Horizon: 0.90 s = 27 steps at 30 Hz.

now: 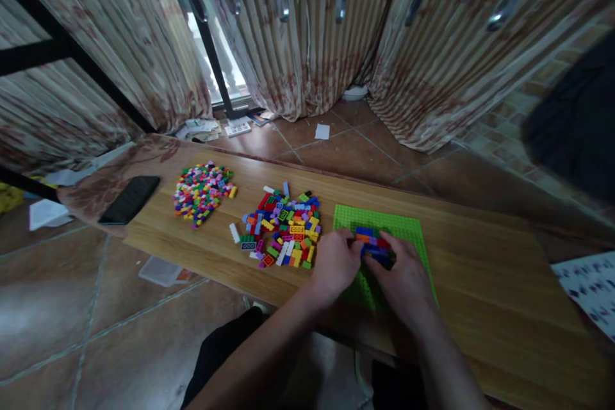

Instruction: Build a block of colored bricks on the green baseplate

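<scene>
A green baseplate (379, 221) lies on the wooden board (480, 269). On it stands a small stack of coloured bricks (372, 240), blue, orange and red. My left hand (336, 262) rests at the stack's left side with its fingers curled against the bricks. My right hand (403, 278) covers the stack's near right side, fingers bent and pressed on the dark blue bricks. A pile of larger mixed bricks (283, 230) lies just left of my left hand. Farther left sits a heap of tiny coloured pieces (202, 192).
A black phone (129, 200) lies at the board's left end on patterned cloth. A printed sheet (593, 288) shows at the right edge. A clear plastic lid (161, 271) and papers lie on the tiled floor. Curtains hang behind.
</scene>
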Motion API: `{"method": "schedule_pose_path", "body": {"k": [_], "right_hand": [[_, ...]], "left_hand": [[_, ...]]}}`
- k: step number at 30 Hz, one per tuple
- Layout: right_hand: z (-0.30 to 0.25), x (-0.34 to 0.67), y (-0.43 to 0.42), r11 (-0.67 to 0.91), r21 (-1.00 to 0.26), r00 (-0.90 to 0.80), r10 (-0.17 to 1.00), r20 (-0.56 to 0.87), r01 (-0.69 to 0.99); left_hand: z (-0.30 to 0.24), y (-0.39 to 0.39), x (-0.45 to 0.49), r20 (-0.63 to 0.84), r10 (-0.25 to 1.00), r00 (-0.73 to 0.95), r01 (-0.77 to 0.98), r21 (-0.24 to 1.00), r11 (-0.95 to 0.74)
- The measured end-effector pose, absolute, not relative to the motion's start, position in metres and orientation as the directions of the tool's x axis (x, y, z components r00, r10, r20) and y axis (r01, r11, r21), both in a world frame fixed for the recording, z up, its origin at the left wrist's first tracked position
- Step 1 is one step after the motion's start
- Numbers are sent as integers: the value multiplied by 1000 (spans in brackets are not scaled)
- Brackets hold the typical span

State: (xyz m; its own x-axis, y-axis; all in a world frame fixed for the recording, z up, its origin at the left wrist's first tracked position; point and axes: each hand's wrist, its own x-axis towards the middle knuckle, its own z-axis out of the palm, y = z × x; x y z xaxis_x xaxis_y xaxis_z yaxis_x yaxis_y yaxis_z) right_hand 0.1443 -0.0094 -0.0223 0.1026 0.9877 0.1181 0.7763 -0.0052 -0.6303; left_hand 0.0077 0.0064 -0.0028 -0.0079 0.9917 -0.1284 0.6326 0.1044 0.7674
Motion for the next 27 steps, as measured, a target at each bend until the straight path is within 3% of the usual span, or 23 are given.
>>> {"method": "schedule_pose_path", "body": {"k": [6,10,17,21,27], "right_hand": [[-27,141,-9,19,-645,83,988,127,764],[-29,141,-10,40,-625,59,989,137,779],[-35,148,-11,115,-570,-19,985,171,814],[-41,156,-10,194,-574,-69,970,233,795],[-38,162,-9,264,-575,-121,954,274,774]], "left_hand": [[6,-5,7,-81,996,-43,707,702,88],[18,-11,6,-56,995,-88,672,733,100],[24,-19,19,-8,999,49,275,961,-6],[20,-25,27,-39,989,141,113,993,23],[21,-31,28,-65,984,165,42,997,59]]}}
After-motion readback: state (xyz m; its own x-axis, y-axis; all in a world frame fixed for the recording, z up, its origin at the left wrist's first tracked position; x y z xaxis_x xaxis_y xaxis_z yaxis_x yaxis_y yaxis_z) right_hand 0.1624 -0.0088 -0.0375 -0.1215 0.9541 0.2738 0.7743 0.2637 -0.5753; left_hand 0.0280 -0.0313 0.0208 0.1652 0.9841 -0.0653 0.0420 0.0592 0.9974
